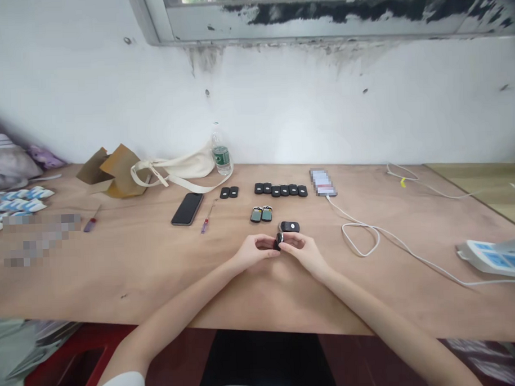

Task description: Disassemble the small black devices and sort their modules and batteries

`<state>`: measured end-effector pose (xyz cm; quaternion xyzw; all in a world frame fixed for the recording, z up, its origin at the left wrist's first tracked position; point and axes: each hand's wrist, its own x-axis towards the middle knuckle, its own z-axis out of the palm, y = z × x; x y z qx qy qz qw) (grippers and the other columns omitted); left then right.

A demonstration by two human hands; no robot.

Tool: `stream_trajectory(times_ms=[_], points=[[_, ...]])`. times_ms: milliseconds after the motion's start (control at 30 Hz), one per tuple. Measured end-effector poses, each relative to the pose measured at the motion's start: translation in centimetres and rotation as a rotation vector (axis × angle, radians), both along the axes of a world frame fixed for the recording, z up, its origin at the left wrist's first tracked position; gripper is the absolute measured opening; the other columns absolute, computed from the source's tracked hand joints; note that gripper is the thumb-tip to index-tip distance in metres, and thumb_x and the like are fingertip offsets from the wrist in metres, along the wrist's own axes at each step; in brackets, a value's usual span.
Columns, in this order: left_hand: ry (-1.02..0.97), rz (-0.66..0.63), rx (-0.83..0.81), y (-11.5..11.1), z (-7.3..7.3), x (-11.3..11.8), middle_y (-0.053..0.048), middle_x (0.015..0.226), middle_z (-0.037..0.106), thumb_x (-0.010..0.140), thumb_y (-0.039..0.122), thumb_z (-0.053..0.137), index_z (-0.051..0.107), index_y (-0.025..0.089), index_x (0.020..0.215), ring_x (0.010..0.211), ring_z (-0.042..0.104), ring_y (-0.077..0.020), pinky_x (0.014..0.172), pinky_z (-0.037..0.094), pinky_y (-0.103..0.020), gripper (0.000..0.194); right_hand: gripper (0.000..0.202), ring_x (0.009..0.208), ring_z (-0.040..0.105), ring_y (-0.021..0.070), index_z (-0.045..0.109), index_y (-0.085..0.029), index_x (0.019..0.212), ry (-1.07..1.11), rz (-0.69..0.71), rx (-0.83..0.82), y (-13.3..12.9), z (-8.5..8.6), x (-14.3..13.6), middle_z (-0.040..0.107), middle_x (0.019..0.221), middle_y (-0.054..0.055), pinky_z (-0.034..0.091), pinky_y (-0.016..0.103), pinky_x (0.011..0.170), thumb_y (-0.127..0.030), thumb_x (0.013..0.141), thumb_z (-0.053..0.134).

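Observation:
Between the fingertips of both hands, low over the table, is a small black key fob point(278, 241) with a shiny rim, turned on edge. My left hand point(254, 252) pinches it from the left, and my right hand point(304, 253) grips it from the right. Just beyond the fingers lies another black fob point(289, 227) with a pale round mark. Two opened fobs point(261, 214) with greenish inner faces sit side by side farther off. Behind them several closed black fobs point(280, 190) form a row, and a separate pair point(229, 192) rests to their left.
A screwdriver point(205, 220) and a dark phone point(187, 209) lie to the left. A water bottle point(221, 152), cream bag point(189, 167) and brown paper bag point(119, 172) stand near the wall. At right, a white cable point(394, 238) runs from a lit phone point(323, 182) past a white-blue device point(496, 258).

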<state>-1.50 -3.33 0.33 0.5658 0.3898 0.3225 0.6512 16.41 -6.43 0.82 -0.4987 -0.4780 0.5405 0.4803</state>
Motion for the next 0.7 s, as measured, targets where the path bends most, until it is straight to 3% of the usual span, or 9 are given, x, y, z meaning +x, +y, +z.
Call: stream_trajectory(times_ms=[167,333,533,700], points=[[-0.008,0.027,0.023,-0.2,-0.1,0.1,-0.013,0.097,0.071,0.054,0.034,0.084,0.069,0.011,0.093,0.092,0.067,-0.0258,0.089,0.051,-0.040,0.048,0.037,0.091,0.067,0.0241,0.067,-0.017,0.093,-0.023,0.079,0.048,0.0,-0.1,0.1,0.072,0.094,0.008,0.051,0.040,0.088,-0.038,0.064,0.076],[0.000,0.023,0.047,-0.5,0.0,0.4,-0.014,0.100,0.070,0.058,0.038,0.081,0.069,0.010,0.096,0.093,0.067,-0.0257,0.090,0.050,-0.040,0.049,0.030,0.090,0.067,0.0222,0.065,-0.018,0.090,-0.089,0.052,0.100,-0.1,0.0,0.0,0.071,0.095,0.008,0.051,0.037,0.086,-0.039,0.069,0.071],[0.013,0.027,0.053,-0.4,0.1,0.4,-0.013,0.095,0.071,0.057,0.038,0.082,0.068,0.010,0.093,0.088,0.067,-0.0243,0.086,0.052,-0.038,0.047,0.038,0.092,0.066,0.0222,0.065,-0.018,0.095,-0.064,0.114,0.061,-0.1,0.5,0.1,0.071,0.095,0.007,0.050,0.037,0.088,-0.044,0.068,0.072],[0.048,0.018,0.065,-0.6,0.2,0.5,-0.013,0.093,0.071,0.057,0.037,0.082,0.067,0.011,0.091,0.086,0.067,-0.0238,0.083,0.052,-0.038,0.046,0.032,0.092,0.066,0.0222,0.066,-0.018,0.087,-0.086,0.123,0.090,0.0,1.0,0.4,0.071,0.093,0.007,0.049,0.037,0.088,-0.044,0.069,0.071]])
